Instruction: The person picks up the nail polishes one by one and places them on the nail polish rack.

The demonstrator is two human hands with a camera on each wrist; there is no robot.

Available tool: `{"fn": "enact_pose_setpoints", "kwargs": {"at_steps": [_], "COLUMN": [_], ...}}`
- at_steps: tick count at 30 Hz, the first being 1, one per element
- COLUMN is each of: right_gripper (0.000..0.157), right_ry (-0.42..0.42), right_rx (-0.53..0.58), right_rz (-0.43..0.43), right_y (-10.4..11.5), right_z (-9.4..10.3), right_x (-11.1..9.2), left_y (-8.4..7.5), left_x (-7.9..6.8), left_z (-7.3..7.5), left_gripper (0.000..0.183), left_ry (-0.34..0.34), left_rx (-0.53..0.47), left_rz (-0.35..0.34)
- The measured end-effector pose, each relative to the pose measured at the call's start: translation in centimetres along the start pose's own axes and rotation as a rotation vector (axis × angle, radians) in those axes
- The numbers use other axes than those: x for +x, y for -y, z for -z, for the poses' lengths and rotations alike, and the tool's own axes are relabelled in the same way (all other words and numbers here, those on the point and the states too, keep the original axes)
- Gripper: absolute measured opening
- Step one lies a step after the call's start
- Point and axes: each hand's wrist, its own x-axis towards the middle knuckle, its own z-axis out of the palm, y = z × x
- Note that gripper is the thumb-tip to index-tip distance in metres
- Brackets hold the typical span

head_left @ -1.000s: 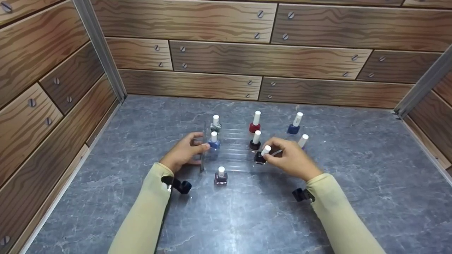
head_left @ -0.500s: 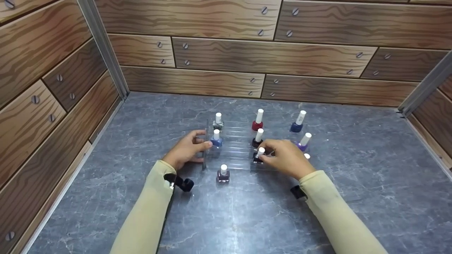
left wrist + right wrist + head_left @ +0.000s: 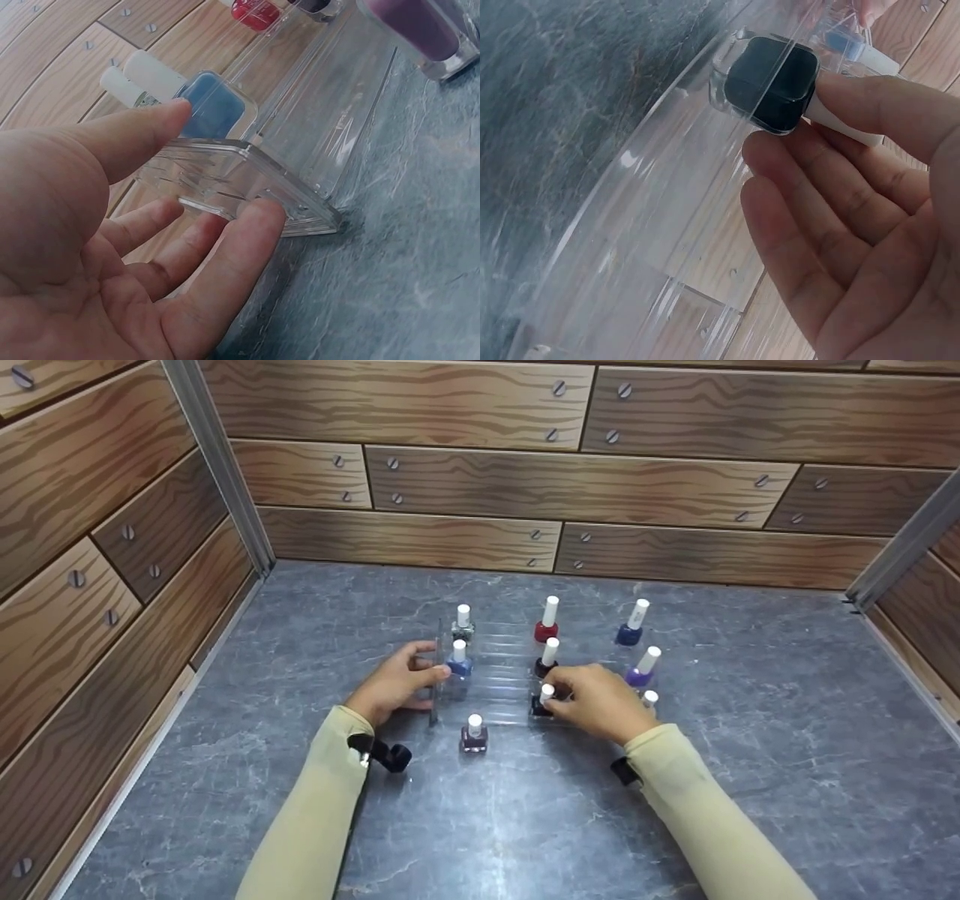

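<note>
A clear stepped rack [image 3: 496, 679] stands on the table. My left hand [image 3: 395, 679] grips its left end panel, thumb over the upper edge beside a light blue nail polish bottle [image 3: 217, 105], fingers against the outer face. My right hand [image 3: 600, 703] pinches a black nail polish bottle [image 3: 771, 82] near its white cap, at the rack's low front step; whether its base rests there I cannot tell. Behind it on the rack stand a dark bottle [image 3: 546, 666] and a red bottle [image 3: 546, 630]. A glittery bottle [image 3: 463, 628] is at the back left.
A dark purple bottle [image 3: 474, 739] stands on the table before the rack. At the right are a dark blue bottle [image 3: 628, 634], a violet bottle [image 3: 639, 676] and a white cap [image 3: 650, 699], partly hidden by my right hand. Wood-patterned walls [image 3: 465, 480] enclose the back and sides.
My right hand has moved left and slightly down with the black nail polish bottle, which is now more upright at the front step. My left hand keeps its grip on the rack.
</note>
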Motion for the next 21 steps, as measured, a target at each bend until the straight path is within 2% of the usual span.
{"fn": "enact_pose_setpoints", "kwargs": {"at_steps": [7, 12, 17, 21], "right_gripper": [0.011, 0.022, 0.022, 0.013], "right_ry": [0.028, 0.046, -0.019, -0.098], "right_rx": [0.08, 0.132, 0.197, 0.24], "right_rz": [-0.009, -0.048, -0.126, -0.114], "right_y": [0.0, 0.5, 0.4, 0.1], "right_z": [0.4, 2.2, 3.9, 4.4], "right_x": [-0.2, -1.2, -2.1, -2.4], "left_y": [0.0, 0.1, 0.0, 0.1], "left_x": [-0.1, -0.1, -0.2, -0.1], "left_z": [-0.1, -0.1, 0.0, 0.0], "left_gripper": [0.069, 0.069, 0.069, 0.069], "left_ry": [-0.012, -0.006, -0.009, -0.006], "left_rx": [-0.004, -0.012, -0.014, -0.011], "left_rz": [0.014, 0.01, 0.009, 0.009]}}
